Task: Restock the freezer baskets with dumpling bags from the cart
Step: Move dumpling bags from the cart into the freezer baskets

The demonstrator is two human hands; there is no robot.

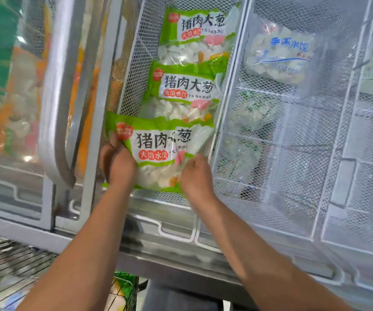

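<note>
A green and white dumpling bag (158,151) is held over the near end of a white mesh freezer basket (134,63). My left hand (118,163) grips its left edge and my right hand (195,173) grips its lower right edge. Two more bags of the same kind lie in the basket beyond it, a middle bag (185,93) and a far bag (199,34). The wire cart (24,265) shows at the bottom left, with a green bag (122,286) inside it.
To the right, a second mesh basket (282,135) holds a clear bag with blue print (280,55). A slid-back glass lid with a grey handle (53,108) covers the freezer on the left. The metal freezer rim (181,250) runs across below my arms.
</note>
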